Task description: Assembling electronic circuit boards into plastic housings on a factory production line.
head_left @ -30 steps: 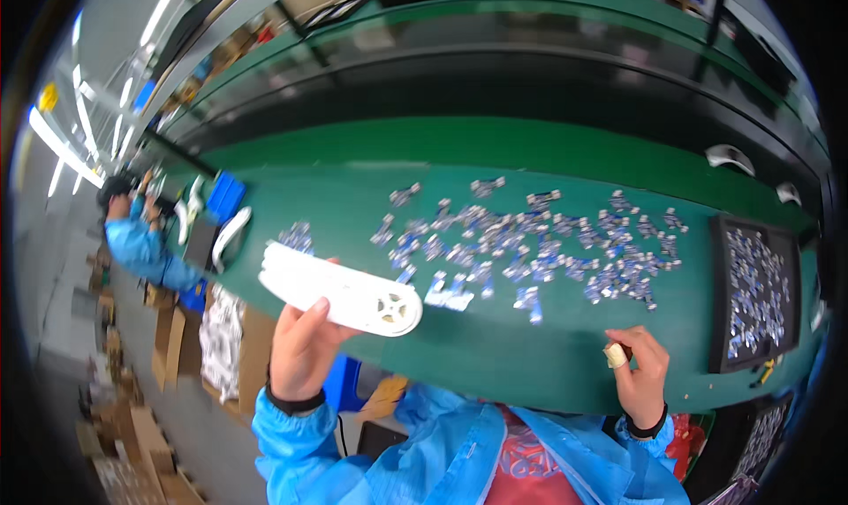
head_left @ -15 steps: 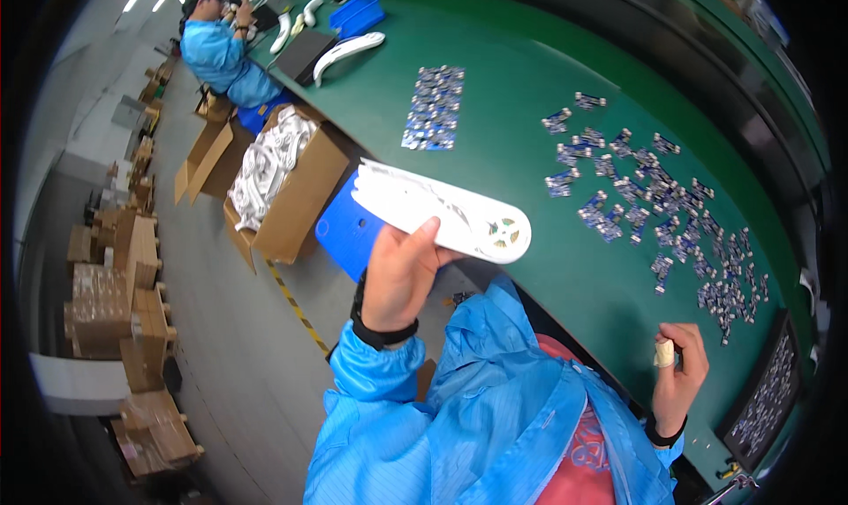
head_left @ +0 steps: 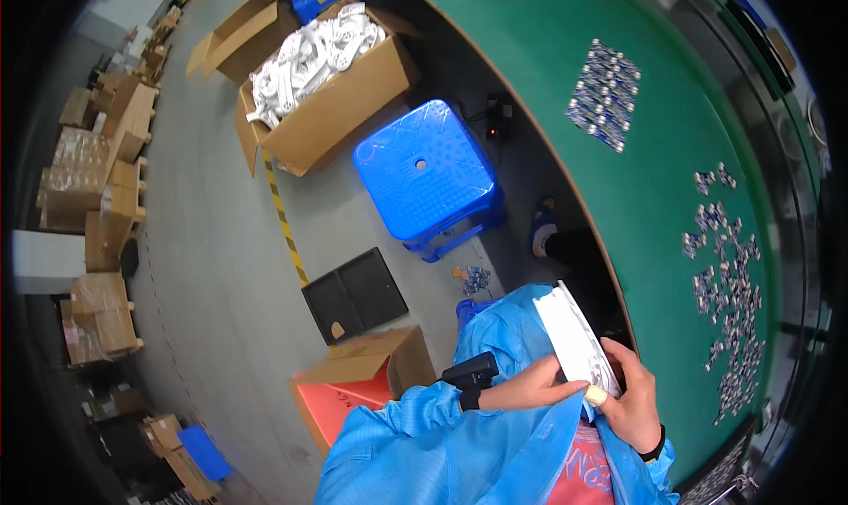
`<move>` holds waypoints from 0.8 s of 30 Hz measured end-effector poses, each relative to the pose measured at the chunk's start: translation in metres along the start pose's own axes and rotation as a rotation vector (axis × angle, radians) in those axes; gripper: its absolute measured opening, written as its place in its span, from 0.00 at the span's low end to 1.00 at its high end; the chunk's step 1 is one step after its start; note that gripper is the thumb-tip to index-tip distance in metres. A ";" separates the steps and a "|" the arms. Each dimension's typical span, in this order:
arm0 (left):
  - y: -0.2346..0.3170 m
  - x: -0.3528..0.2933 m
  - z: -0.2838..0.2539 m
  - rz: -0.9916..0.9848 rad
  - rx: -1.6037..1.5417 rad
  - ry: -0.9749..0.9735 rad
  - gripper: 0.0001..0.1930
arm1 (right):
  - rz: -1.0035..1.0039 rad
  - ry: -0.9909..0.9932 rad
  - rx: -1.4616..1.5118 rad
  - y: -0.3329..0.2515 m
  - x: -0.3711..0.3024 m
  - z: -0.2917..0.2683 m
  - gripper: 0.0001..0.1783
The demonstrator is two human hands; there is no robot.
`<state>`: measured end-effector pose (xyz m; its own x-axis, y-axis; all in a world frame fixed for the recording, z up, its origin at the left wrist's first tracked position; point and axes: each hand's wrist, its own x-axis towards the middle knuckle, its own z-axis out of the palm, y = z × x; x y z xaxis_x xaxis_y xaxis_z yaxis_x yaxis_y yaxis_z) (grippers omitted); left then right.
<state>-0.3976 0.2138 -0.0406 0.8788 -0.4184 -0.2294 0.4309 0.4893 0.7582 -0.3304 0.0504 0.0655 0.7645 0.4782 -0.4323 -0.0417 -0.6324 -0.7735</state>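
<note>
I wear a bright blue, slightly shiny work coat with long sleeves gathered at elastic cuffs. Under its open front shows a red shirt with pale print. My left hand (head_left: 541, 386) is bare, with a black band and a boxy black device at the wrist. My right hand (head_left: 632, 406) is bare too, with a thin black wristband.

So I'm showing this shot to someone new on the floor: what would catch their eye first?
Probably the bright blue plastic stool on the grey floor beside the green workbench. Next, the open cardboard box piled with white plastic parts at upper left. Close to the camera, the left hand and right hand hold a white plastic part over the blue smock, a small yellowish piece pinched at its lower end.
</note>
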 end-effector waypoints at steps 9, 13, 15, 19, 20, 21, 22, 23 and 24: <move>0.027 -0.005 -0.091 0.101 -0.478 0.046 0.26 | 0.240 -0.077 0.255 -0.011 0.076 -0.012 0.26; -0.037 -0.006 -0.194 -0.006 -0.071 0.824 0.16 | 0.190 0.268 0.239 0.000 0.056 -0.041 0.22; -0.125 -0.011 -0.258 -0.219 -0.101 1.046 0.17 | 0.240 0.456 0.245 -0.012 0.074 -0.039 0.23; -0.345 -0.004 -0.360 -0.533 0.489 1.258 0.25 | 0.249 0.561 -0.091 0.028 0.068 -0.044 0.22; -0.354 0.020 -0.364 -0.598 0.518 1.290 0.29 | 0.312 0.550 -0.089 0.028 0.074 -0.044 0.22; -0.385 0.014 -0.379 -0.618 0.624 1.378 0.31 | 0.362 0.478 -0.056 0.025 0.085 -0.046 0.22; -0.410 0.040 -0.397 -0.567 0.723 1.453 0.32 | 0.353 0.493 -0.057 0.010 0.076 -0.054 0.22; -0.431 0.049 -0.413 -0.618 0.809 1.546 0.29 | 0.383 0.474 -0.063 0.010 0.084 -0.058 0.22; -0.441 0.067 -0.420 -0.665 0.887 1.628 0.27 | 0.414 0.471 -0.085 0.010 0.094 -0.058 0.22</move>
<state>-0.4426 0.2917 -0.6466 0.1943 0.8894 -0.4137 0.9633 -0.0933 0.2517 -0.2215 0.0535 0.0440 0.8980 -0.1239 -0.4223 -0.3583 -0.7630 -0.5380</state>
